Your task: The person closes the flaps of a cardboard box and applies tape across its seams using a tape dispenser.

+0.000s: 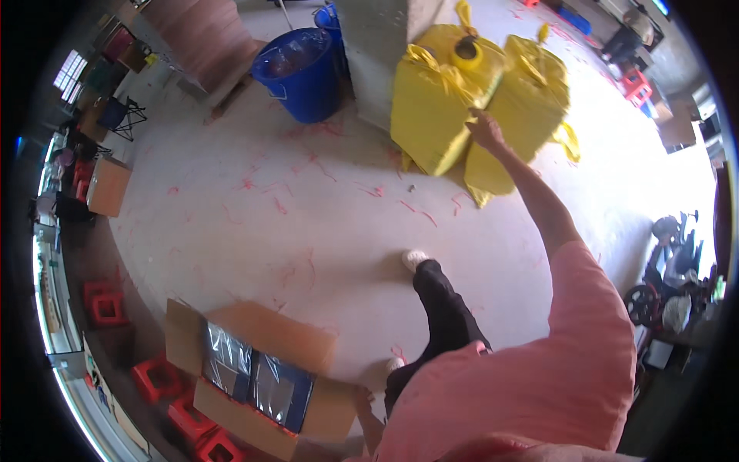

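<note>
My right hand (485, 129) reaches forward with its arm stretched out, fingers extended in front of two bulging yellow bags. The left yellow bag (431, 115) is knotted at the top, and a round dark opening shows there. Beside it leans the right yellow bag (531, 100), also tied. Whether my fingertips touch the plastic is hard to see. Low beside my body, my left hand (365, 398) grips the flap edge of an open cardboard box (327, 408). Inside that box lie two dark blue packages (281, 389) under shiny clear film.
A blue bucket (308, 96) lined with clear plastic stands by a grey panel (373, 54). Red stools (158, 379) line the left side. Red strips (419, 212) litter the floor. Wheeled equipment (643, 304) stands at the right; another person (631, 35) is far right.
</note>
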